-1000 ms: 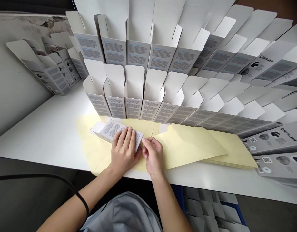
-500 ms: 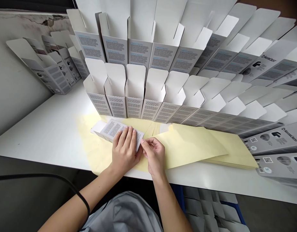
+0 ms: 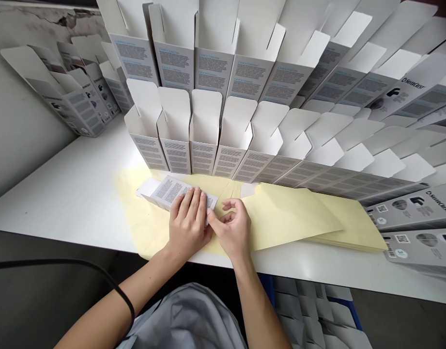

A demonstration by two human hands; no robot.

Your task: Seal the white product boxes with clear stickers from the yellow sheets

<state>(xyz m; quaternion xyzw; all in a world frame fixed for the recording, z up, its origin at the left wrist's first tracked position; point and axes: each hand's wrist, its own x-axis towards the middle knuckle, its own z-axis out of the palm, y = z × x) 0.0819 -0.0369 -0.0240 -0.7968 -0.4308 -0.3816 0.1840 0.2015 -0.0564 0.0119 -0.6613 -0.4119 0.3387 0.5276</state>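
A small printed carton (image 3: 169,190) lies on its side on yellow paper, its flap end (image 3: 148,187) standing out to the left. My left hand (image 3: 188,220) rests over its right half, fingers laid across the printed top and gripping it; the thumb is mostly hidden on the near side. At the carton's right end is my right hand (image 3: 234,225). Its thumb tip is at the end edge, while the other fingers curl loosely, apart from the thumb. I see nothing held in the right hand.
Rows of upright open-topped cartons (image 3: 201,154) line the back of the white table (image 3: 63,194). Yellow paper sheets (image 3: 291,213) lie to the right. More cartons (image 3: 77,104) stand at the left wall. A blue crate (image 3: 353,315) of flattened-looking grey-white pieces sits below the table edge.
My right hand's fingers have spread from a closed pinch, and its thumb has shifted slightly left along the carton's end. My left hand stays on the carton. The view has tilted slightly.
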